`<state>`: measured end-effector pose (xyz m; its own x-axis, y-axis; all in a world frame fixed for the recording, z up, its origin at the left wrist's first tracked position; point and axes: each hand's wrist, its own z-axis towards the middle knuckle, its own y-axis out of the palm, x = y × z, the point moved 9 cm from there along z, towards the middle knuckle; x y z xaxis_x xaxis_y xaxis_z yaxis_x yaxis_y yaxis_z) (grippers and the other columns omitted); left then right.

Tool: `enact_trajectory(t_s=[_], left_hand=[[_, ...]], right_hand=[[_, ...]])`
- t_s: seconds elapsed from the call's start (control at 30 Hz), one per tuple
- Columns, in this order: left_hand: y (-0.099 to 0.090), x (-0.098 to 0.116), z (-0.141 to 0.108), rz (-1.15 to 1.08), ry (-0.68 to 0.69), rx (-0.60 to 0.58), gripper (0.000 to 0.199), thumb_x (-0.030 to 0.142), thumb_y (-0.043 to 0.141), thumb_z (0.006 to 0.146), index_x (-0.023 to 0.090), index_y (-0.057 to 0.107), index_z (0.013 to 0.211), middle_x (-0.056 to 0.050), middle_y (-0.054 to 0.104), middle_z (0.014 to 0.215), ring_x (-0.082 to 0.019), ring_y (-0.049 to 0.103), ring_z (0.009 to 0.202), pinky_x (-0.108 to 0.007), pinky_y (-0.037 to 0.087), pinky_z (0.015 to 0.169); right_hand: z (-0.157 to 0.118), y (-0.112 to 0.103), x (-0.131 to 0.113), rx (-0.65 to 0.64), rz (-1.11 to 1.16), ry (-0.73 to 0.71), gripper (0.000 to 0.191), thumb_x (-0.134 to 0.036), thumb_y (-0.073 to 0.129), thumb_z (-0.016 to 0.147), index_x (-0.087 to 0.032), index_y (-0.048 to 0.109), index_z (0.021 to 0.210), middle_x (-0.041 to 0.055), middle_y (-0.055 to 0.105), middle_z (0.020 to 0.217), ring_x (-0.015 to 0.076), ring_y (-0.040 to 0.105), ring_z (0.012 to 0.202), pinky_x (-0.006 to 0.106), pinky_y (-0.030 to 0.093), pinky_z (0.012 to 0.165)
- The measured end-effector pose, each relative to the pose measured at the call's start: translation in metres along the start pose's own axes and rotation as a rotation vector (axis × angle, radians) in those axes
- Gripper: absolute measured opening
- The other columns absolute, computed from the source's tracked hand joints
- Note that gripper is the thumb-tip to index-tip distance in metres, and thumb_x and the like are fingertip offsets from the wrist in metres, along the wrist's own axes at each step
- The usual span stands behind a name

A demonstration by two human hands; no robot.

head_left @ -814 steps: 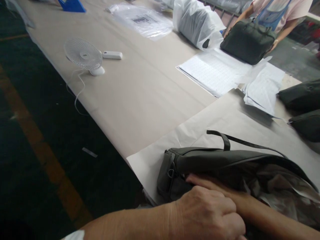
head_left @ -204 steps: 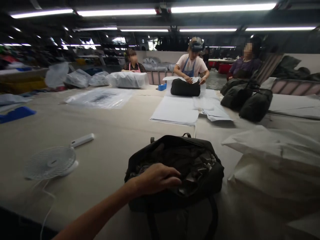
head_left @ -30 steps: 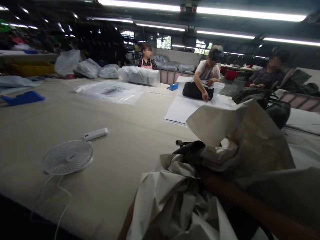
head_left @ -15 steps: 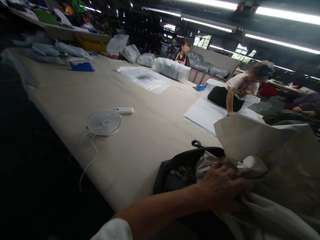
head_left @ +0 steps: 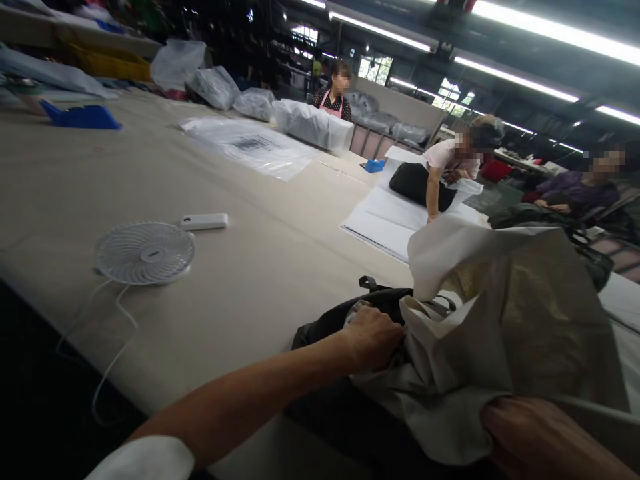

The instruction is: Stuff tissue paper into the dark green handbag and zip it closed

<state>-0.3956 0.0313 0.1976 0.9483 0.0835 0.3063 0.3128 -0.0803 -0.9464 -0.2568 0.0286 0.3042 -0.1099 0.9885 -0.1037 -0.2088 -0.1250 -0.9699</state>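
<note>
A dark backpack (head_left: 327, 325) lies at the table's near edge, a loop on its top. A large whitish paper sheet (head_left: 455, 347) spills from its opening and stands up in a crumpled fan to the right. My left hand (head_left: 375, 337) is closed at the opening, knuckles up, on a bunched part of the paper; its fingertips are hidden. At the lower right my right hand (head_left: 545, 430) grips the paper's near edge, its fingers partly tucked behind the fold.
A white fan (head_left: 147, 253) with a cable lies on the beige table (head_left: 240, 267). Beyond are a blue tape dispenser (head_left: 83, 115), clear plastic bags (head_left: 250, 145) and a stack of white sheets (head_left: 377, 223). A co-worker (head_left: 445, 160) leans over a black bag (head_left: 415, 183); two other people sit farther off.
My left hand has gone from spread over the paper to closed at the bag's opening. My right hand has come into view on the paper, which is more gathered. The view has swung right.
</note>
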Motion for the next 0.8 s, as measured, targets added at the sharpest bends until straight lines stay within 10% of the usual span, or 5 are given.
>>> enact_trajectory(t_s=[0.13, 0.27, 0.43, 0.57, 0.8], left_hand=[[-0.007, 0.0, -0.002, -0.053, 0.023, 0.006, 0.018, 0.021, 0.064, 0.083, 0.01, 0.074, 0.094, -0.021, 0.076, 0.083, -0.041, 0.074, 0.081, -0.052, 0.057, 0.072], [-0.034, -0.02, -0.025, -0.201, 0.118, 0.059, 0.028, 0.03, 0.068, 0.088, 0.017, 0.07, 0.113, -0.009, 0.077, 0.103, -0.027, 0.074, 0.092, -0.034, 0.057, 0.08], [-0.06, -0.089, -0.064, -0.43, -0.07, 0.516, 0.031, 0.028, 0.068, 0.091, 0.02, 0.066, 0.121, -0.007, 0.07, 0.123, -0.024, 0.063, 0.118, -0.038, 0.049, 0.105], [-0.025, -0.088, -0.055, -0.477, -0.041, 0.401, 0.051, 0.021, 0.059, 0.092, 0.016, 0.05, 0.142, -0.013, 0.062, 0.138, -0.026, 0.06, 0.127, -0.041, 0.049, 0.109], [-0.017, -0.083, -0.047, -0.419, 0.009, 0.289, 0.08, 0.001, 0.051, 0.072, 0.02, 0.043, 0.149, -0.009, 0.058, 0.144, -0.024, 0.057, 0.132, -0.039, 0.047, 0.113]], right_hand=[[0.036, -0.007, -0.028, 0.004, -0.034, -0.052, 0.016, -0.022, 0.051, 0.098, -0.022, 0.065, 0.107, 0.005, 0.072, 0.094, 0.0176, 0.067, 0.076, 0.028, 0.055, 0.066], [0.035, 0.053, 0.006, -0.134, -0.028, 0.105, 0.045, -0.024, 0.061, 0.092, -0.026, 0.057, 0.137, 0.0088, 0.063, 0.133, 0.029, 0.063, 0.116, 0.044, 0.059, 0.093], [0.009, 0.114, 0.038, -0.327, 0.127, 0.285, 0.06, -0.031, 0.064, 0.092, -0.025, 0.045, 0.149, 0.0158, 0.049, 0.15, 0.0316, 0.056, 0.132, 0.045, 0.055, 0.103], [0.016, 0.141, 0.032, -0.338, 0.22, 0.323, 0.059, -0.025, 0.066, 0.085, -0.013, 0.049, 0.14, 0.024, 0.052, 0.144, 0.0366, 0.056, 0.131, 0.051, 0.052, 0.105], [0.031, 0.149, 0.03, -0.368, 0.419, 0.405, 0.048, -0.019, 0.065, 0.081, -0.015, 0.055, 0.128, 0.0187, 0.053, 0.139, 0.0312, 0.06, 0.119, 0.047, 0.053, 0.099]])
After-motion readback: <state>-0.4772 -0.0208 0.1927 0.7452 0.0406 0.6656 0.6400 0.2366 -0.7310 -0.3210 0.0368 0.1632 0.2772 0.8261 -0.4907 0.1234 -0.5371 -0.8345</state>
